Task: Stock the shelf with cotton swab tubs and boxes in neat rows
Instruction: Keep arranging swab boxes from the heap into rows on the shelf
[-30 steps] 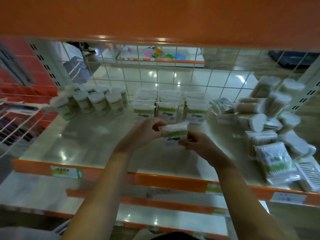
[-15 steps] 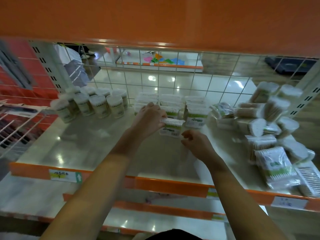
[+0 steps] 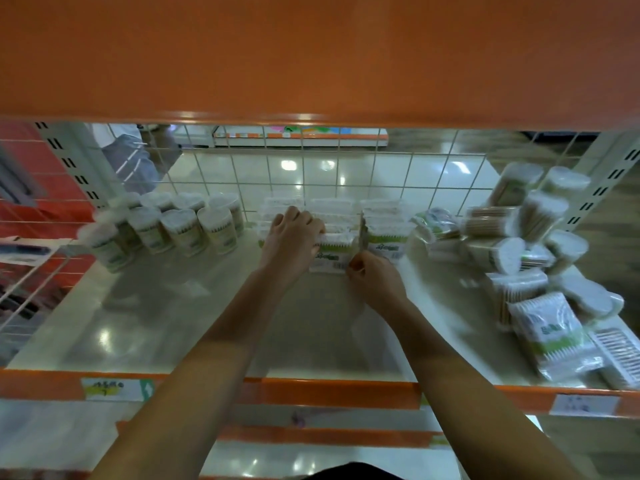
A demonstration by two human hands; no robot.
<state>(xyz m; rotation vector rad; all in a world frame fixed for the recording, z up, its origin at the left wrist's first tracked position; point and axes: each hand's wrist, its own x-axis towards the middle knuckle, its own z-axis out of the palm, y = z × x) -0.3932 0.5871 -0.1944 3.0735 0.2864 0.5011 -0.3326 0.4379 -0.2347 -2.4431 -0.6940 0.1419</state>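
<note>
Between both hands, swab box (image 3: 331,255): left hand (image 3: 292,233) gripping, right hand (image 3: 375,278) pinching its edge.

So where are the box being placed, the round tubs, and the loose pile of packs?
box being placed (image 3: 330,258), head view, its green front label
round tubs (image 3: 183,230), head view, a front-row tub's side
loose pile of packs (image 3: 543,334), head view, the nearest bag's front

The glossy pale shelf with an orange front lip (image 3: 173,306) is carrying round clear swab tubs (image 3: 180,230) at left, stacked green-labelled boxes (image 3: 381,233) at centre, and loose packs (image 3: 540,265) piling up at right.
</note>
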